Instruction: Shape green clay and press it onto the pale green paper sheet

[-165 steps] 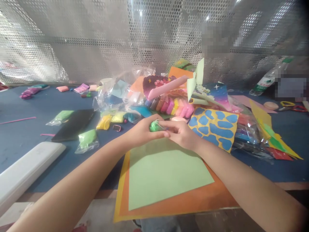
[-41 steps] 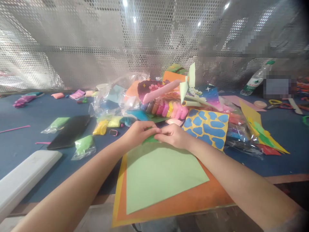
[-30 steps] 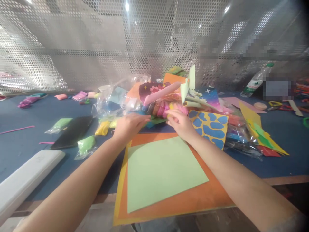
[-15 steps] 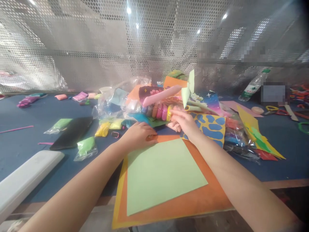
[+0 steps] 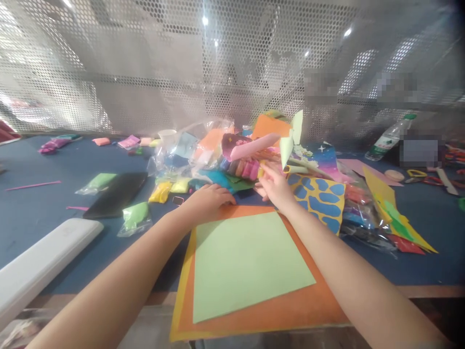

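My left hand lies palm down with its fingers loosely stretched over the far left edge of the orange sheet. A pale green sheet of paper lies on top of the orange one, and a yellow edge shows beneath. My right hand reaches past the sheets, fingers apart, at the yellow end of a row of coloured rolls; the fingertips seem to touch it. Right beside that wrist lies a yellow sheet with blue patches.
Clear plastic bags and paper scraps, with a rolled pink paper, pile up behind my hands. Left are a black flat piece, bagged green clay and a white long case. A bottle and scissors stand right. Perforated metal rises behind.
The view has shifted slightly, so most things sit a little further right. My right hand's fingers have drawn in slightly at the yellow end of the rolls; my left hand stays put.
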Available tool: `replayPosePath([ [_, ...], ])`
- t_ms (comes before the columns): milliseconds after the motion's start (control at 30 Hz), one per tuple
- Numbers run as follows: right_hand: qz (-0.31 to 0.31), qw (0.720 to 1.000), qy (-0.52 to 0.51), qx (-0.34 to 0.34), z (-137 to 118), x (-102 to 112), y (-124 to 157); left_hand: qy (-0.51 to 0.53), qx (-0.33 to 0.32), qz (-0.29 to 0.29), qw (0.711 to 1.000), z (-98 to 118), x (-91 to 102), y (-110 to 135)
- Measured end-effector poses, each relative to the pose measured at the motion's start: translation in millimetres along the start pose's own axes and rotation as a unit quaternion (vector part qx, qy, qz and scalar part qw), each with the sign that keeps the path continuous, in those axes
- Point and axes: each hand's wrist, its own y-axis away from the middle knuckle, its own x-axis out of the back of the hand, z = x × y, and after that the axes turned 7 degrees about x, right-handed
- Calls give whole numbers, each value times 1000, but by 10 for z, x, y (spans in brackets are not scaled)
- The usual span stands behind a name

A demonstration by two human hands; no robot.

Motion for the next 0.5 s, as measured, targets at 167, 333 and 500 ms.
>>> replayPosePath([
  [167,-3,999,10,-35,23,-1,-84,-76,32,31,996,-7,-27,-3],
  [333,-32,977,197,76,67,23,-67,-88,66,19,994,75,36,-2],
  [500,-34,961,255,103,62,16,-33,-101,71,29,992,66,22,-10],
])
